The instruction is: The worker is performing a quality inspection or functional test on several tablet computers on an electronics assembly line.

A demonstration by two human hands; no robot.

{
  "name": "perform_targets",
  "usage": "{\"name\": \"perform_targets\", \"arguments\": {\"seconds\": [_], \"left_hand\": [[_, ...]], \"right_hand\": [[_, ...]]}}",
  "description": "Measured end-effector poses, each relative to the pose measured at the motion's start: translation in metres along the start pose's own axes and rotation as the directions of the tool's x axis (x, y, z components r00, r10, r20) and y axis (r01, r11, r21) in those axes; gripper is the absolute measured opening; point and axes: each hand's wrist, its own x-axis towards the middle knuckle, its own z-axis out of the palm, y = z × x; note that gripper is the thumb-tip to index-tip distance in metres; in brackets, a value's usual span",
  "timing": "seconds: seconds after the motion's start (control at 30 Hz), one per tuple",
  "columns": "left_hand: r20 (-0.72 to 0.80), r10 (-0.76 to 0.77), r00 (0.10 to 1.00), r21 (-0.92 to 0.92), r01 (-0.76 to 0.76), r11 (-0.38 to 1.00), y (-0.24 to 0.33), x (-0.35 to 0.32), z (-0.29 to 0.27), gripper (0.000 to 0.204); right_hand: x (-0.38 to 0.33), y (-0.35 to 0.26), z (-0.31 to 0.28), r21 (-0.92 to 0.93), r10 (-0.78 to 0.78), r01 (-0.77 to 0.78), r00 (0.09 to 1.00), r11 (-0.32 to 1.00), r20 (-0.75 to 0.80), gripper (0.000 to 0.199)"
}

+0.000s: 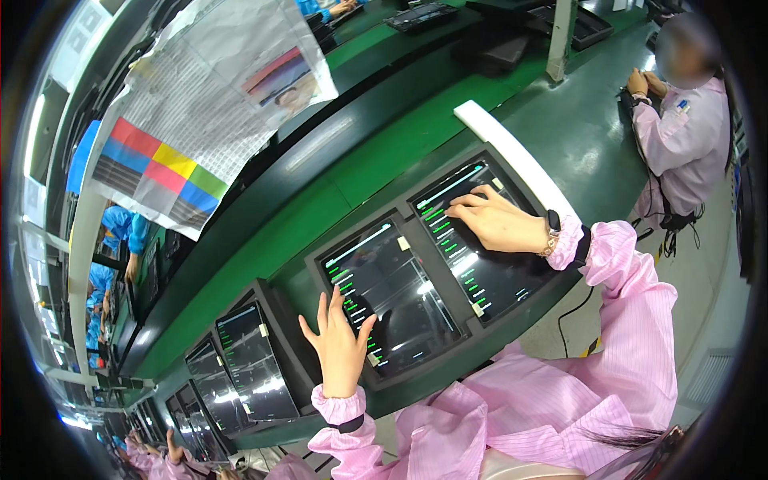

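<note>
Two dark tablets lie face up, side by side, in a black two-slot tray (314,262). Lists of green and white lines light up both screens. Over the lower left edge of the left tablet (400,276), my left hand (340,344) is open with its fingers spread; whether a fingertip touches the glass I cannot tell. My right hand (504,224) reaches over the upper part of the right tablet (480,280), palm down, fingers loosely bent and apart, fingertips at the screen. Nothing is held in either hand. Small pale tabs stick to both tablets.
Another tray on the left holds more lit tablets (254,360). A white curved bar (512,152) runs beyond the right tablet. Printed sheets (216,96) hang at the upper left above a dark conveyor (320,152). A person in pink (684,128) sits at the far right.
</note>
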Motion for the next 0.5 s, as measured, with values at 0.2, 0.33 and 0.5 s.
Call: {"name": "perform_targets", "arguments": {"seconds": [0.2,0.33,0.5], "left_hand": [[-0.02,-0.018,1.0,-0.003,0.018,1.0,-0.005,0.002,0.008,0.061],[-0.048,-0.016,0.999,-0.004,0.016,1.0,-0.013,0.009,0.016,0.063],[-0.017,-0.03,0.999,-0.035,0.03,0.999,-0.015,-0.002,0.012,0.064]], "right_hand": [[0.001,-0.015,-0.006,0.079,0.061,-0.063,0.998,0.995,0.025,0.035],[0.001,-0.047,-0.01,0.318,0.157,-0.229,0.959,0.92,0.236,0.035],[-0.004,-0.075,0.01,0.678,0.185,-0.559,0.818,0.477,0.545,0.053]]}}
